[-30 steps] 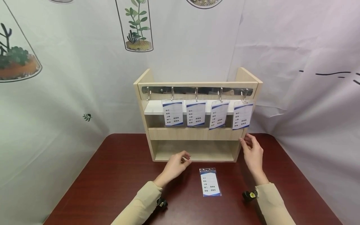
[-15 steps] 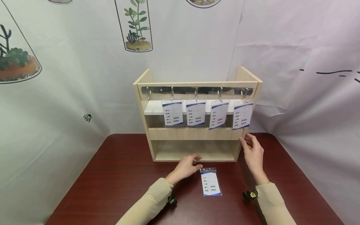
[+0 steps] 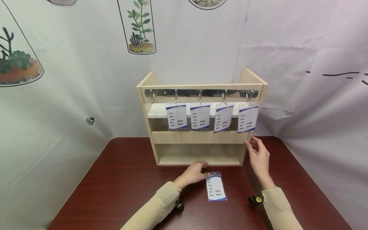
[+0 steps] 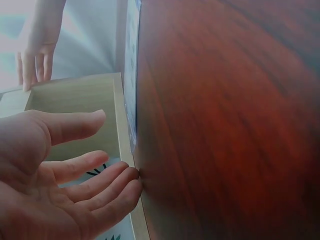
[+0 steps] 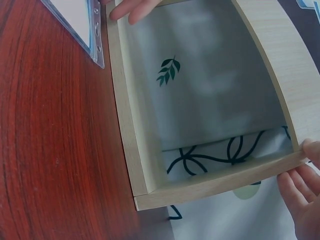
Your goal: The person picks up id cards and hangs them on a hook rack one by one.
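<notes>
A clear ID badge holder with a white and blue card lies flat on the dark red table. My left hand is at its top left corner, thumb over the corner. In the left wrist view a wide gap shows between thumb and loosely bent fingers, and the badge holder appears edge-on beyond them. My right hand holds the right side panel of the small wooden shelf. In the right wrist view its thumb lies on the front edge and its fingers on the outer face.
Several badge holders hang from hooks on a metal rail across the shelf's front; the leftmost hook bears none. A white printed curtain stands behind the shelf. The table extends left and right of it.
My left hand has moved right and slightly toward me, from left of the badge holder to its top corner. The right hand, shelf and badges have stayed put.
</notes>
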Tool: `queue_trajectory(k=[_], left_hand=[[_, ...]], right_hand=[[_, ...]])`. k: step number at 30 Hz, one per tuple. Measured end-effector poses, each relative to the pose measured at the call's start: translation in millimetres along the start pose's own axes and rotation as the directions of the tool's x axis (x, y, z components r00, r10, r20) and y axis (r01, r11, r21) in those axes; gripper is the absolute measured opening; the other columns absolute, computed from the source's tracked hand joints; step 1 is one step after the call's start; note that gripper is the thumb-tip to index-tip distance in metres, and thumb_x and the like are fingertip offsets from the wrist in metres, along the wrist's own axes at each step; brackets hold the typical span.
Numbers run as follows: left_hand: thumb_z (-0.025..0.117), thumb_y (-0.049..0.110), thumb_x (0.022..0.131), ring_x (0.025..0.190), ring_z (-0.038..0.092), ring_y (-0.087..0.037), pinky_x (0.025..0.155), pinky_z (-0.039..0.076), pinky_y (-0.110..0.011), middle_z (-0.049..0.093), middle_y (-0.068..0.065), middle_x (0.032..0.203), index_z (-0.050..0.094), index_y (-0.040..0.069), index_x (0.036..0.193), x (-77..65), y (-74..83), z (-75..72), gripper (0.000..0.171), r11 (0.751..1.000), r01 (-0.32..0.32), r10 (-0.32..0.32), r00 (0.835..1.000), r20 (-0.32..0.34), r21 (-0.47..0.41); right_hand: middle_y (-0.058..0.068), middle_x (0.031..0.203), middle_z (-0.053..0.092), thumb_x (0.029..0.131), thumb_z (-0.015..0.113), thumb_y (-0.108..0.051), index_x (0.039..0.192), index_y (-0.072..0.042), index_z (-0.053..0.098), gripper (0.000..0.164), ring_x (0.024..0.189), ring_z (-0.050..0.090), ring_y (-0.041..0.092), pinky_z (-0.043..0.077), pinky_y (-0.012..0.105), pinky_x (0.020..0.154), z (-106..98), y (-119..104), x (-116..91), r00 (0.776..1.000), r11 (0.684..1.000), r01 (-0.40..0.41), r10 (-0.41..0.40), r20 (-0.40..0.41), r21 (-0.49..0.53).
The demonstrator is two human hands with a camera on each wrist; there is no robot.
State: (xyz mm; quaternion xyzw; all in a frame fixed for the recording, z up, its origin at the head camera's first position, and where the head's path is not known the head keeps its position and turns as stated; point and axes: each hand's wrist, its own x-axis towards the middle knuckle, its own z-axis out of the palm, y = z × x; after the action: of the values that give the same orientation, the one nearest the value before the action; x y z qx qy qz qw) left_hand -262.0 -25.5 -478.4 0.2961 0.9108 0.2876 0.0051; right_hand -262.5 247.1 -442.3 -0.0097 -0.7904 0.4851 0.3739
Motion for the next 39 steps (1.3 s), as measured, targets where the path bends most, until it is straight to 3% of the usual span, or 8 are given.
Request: queue_trajectory(k=[13, 23, 33, 39], left_hand=[[0.079, 0.016, 0.084, 0.097, 0.067, -0.018, 0.085, 0.052, -0.027, 0.072, -0.009, 0.105, 0.068, 0.001, 0.119, 2.5, -0.7, 1.8, 0.04, 1.0, -0.002, 0.003, 0.998, 0.06, -0.009], [0.087, 0.02, 0.077, 0.088, 0.061, -0.012, 0.081, 0.049, -0.023, 0.071, -0.005, 0.096, 0.072, 0.001, 0.111, 0.6, 4.7, 1.0, 0.042, 0.996, -0.025, 0.016, 0.995, 0.094, 0.091], [0.091, 0.016, 0.07, 0.084, 0.056, -0.011, 0.079, 0.047, -0.019, 0.068, -0.001, 0.086, 0.072, 0.002, 0.097, -4.4, 11.9, 3.4, 0.036, 0.991, -0.045, 0.031, 0.993, 0.113, 0.128], [0.092, 0.018, 0.07, 0.082, 0.052, -0.009, 0.08, 0.045, -0.02, 0.065, 0.002, 0.085, 0.071, 0.005, 0.097, -9.1, 18.3, 3.2, 0.037, 0.985, -0.047, 0.024, 0.99, 0.137, 0.165]], right_hand=[[0.021, 0.113, 0.07, 0.098, 0.068, -0.016, 0.125, 0.003, 0.063, 0.034, 0.089, 0.054, -0.013, 0.043, 0.002, 0.077, -1, 0, 1, 1.0, 1.0, -0.008, 0.008, 0.013, -0.004], [0.022, 0.112, 0.07, 0.097, 0.069, -0.014, 0.124, 0.003, 0.063, 0.033, 0.088, 0.052, -0.016, 0.043, 0.001, 0.076, 0, 1, 0, 1.0, 1.0, -0.001, 0.001, 0.013, -0.015], [0.022, 0.112, 0.07, 0.098, 0.068, -0.016, 0.124, 0.003, 0.063, 0.033, 0.088, 0.052, -0.015, 0.042, 0.002, 0.076, -1, -1, 0, 1.0, 1.0, -0.005, 0.006, 0.014, -0.018], [0.022, 0.112, 0.07, 0.098, 0.068, -0.015, 0.124, 0.003, 0.063, 0.033, 0.088, 0.053, -0.015, 0.042, 0.001, 0.076, -1, -1, 0, 1.0, 1.0, -0.01, 0.011, 0.016, -0.015]])
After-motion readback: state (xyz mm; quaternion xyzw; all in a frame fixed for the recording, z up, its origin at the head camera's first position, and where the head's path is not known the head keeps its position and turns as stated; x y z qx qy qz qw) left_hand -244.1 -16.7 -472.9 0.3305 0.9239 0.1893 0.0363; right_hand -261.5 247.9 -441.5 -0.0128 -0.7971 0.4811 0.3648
